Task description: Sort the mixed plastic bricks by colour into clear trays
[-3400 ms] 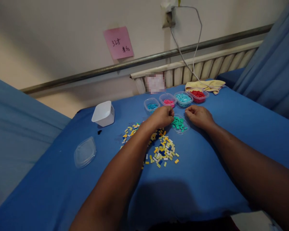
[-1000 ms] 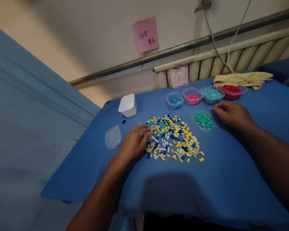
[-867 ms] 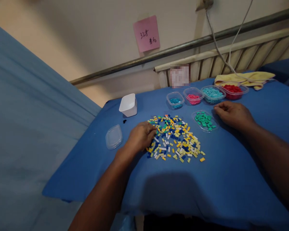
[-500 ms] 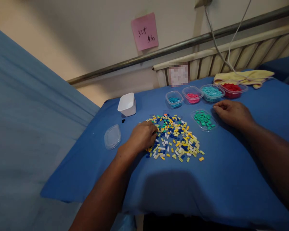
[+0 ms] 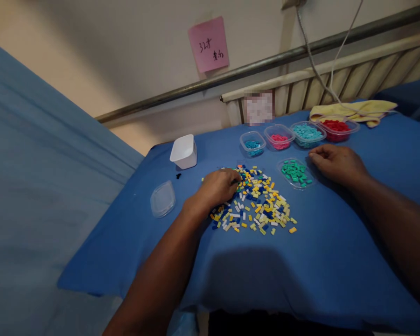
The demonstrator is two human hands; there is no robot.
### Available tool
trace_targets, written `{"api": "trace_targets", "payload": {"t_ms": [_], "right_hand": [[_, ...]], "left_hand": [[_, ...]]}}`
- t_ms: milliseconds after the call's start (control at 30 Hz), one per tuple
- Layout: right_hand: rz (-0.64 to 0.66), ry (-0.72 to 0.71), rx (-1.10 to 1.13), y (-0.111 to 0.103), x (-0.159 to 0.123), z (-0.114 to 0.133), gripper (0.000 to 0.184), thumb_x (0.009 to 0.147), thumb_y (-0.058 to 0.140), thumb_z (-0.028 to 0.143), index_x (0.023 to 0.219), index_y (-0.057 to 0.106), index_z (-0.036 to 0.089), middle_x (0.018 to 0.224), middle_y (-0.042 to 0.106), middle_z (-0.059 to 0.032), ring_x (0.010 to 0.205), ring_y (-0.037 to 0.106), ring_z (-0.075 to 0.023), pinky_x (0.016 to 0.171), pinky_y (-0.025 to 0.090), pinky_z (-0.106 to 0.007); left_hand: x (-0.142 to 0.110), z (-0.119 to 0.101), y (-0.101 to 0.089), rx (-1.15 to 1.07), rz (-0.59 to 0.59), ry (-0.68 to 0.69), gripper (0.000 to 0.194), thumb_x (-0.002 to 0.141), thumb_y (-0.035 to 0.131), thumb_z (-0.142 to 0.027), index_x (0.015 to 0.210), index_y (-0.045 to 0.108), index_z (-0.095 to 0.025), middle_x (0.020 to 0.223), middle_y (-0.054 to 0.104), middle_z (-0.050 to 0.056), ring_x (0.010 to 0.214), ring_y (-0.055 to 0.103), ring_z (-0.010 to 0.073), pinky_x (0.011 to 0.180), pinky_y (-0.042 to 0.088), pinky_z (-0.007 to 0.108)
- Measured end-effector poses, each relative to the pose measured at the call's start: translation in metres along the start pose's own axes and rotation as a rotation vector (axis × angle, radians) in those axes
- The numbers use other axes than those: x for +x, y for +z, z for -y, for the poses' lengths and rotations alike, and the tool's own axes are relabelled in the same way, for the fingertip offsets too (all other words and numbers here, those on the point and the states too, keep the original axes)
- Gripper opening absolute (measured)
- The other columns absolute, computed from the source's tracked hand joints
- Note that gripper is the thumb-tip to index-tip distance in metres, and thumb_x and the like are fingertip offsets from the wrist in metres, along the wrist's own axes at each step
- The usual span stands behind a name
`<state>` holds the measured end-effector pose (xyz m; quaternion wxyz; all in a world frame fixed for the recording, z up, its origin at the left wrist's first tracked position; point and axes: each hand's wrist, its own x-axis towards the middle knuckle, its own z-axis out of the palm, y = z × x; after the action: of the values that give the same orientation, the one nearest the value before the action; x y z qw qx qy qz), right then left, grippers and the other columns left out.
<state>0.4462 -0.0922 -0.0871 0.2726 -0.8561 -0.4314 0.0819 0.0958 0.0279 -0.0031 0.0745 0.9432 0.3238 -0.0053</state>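
On a counter [image 5: 119, 233] draped in blue cloth, a loose spread of small rectangular plastic bricks [image 5: 257, 189], mainly yellow, cream, white and dark blue, lies between the person's two bare hands. The left hand [image 5: 221, 184] reaches over the upper left part of the spread, its fingers curled downward among the bricks; the fingertips are partly hidden, so whether it grasps one cannot be told. The right hand [image 5: 338, 162], loosely curled, rests just right of a shallow clear plastic tray [image 5: 300, 187] bearing green bricks [image 5: 296, 171]; whether it pinches anything, or touches the rim, is likewise unclear. Behind the tray stand four clear plastic tubs [image 5: 247, 137] holding, from left to right, blue, pink, sky-blue and red pieces [image 5: 335, 126]. Farther left are a white plastic tub [image 5: 187, 161] and a clear plastic lid [image 5: 163, 200]. Judged by appearance, each brick is light, stiff and hardly fragile, though its smooth faces may slip; a pinch of thumb and forefinger across the two long sides probably gives the surest hold
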Motion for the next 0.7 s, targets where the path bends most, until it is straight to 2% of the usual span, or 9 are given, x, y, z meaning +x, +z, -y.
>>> {"api": "trace_targets", "payload": {"t_ms": [167, 300, 467, 600, 700], "right_hand": [[-0.016, -0.019, 0.014, 0.000, -0.001, 0.000, 0.039, 0.096, 0.057, 0.050, 0.114, 0.081, 0.025, 0.106, 0.083, -0.0080, 0.092, 0.072, -0.0263, 0.077, 0.047, -0.036], [-0.014, -0.010, 0.009, 0.000, -0.001, 0.000, 0.040, 0.096, 0.058, 0.051, 0.115, 0.081, 0.025, 0.105, 0.083, -0.0074, 0.089, 0.071, -0.0256, 0.075, 0.046, -0.036], [-0.011, -0.025, 0.003, -0.001, 0.000, 0.001, 0.037, 0.097, 0.058, 0.048, 0.113, 0.081, 0.025, 0.106, 0.083, -0.0070, 0.094, 0.072, -0.0257, 0.076, 0.046, -0.036], [-0.013, -0.014, -0.003, -0.001, 0.000, 0.000, 0.038, 0.097, 0.058, 0.050, 0.114, 0.081, 0.025, 0.107, 0.083, -0.0071, 0.094, 0.072, -0.0263, 0.076, 0.046, -0.036], [-0.014, -0.011, -0.008, 0.000, 0.001, -0.001, 0.038, 0.096, 0.059, 0.051, 0.113, 0.081, 0.026, 0.104, 0.083, -0.0068, 0.089, 0.072, -0.0259, 0.074, 0.046, -0.036]], "left_hand": [[0.011, -0.003, 0.001, 0.034, 0.059, -0.010, 0.031, 0.097, 0.061, -0.019, 0.121, 0.081, -0.023, 0.125, 0.082, 0.007, 0.111, 0.075, 0.0281, 0.092, 0.055, 0.036], [0.014, -0.005, -0.007, 0.080, 0.124, 0.047, 0.032, 0.094, 0.061, -0.016, 0.117, 0.082, -0.023, 0.119, 0.083, 0.008, 0.103, 0.075, 0.0268, 0.084, 0.053, 0.033], [0.013, -0.007, -0.009, 0.099, 0.152, 0.025, 0.030, 0.090, 0.061, -0.015, 0.112, 0.080, -0.022, 0.109, 0.083, 0.008, 0.090, 0.073, 0.0246, 0.072, 0.048, 0.032], [0.010, -0.013, -0.003, 0.137, 0.113, 0.061, 0.027, 0.092, 0.063, -0.018, 0.114, 0.078, -0.022, 0.114, 0.081, 0.009, 0.102, 0.074, 0.0273, 0.078, 0.050, 0.033], [0.010, -0.016, 0.004, 0.145, 0.089, 0.030, 0.030, 0.091, 0.061, -0.014, 0.114, 0.078, -0.022, 0.117, 0.081, 0.010, 0.105, 0.074, 0.0280, 0.084, 0.053, 0.034]]}}
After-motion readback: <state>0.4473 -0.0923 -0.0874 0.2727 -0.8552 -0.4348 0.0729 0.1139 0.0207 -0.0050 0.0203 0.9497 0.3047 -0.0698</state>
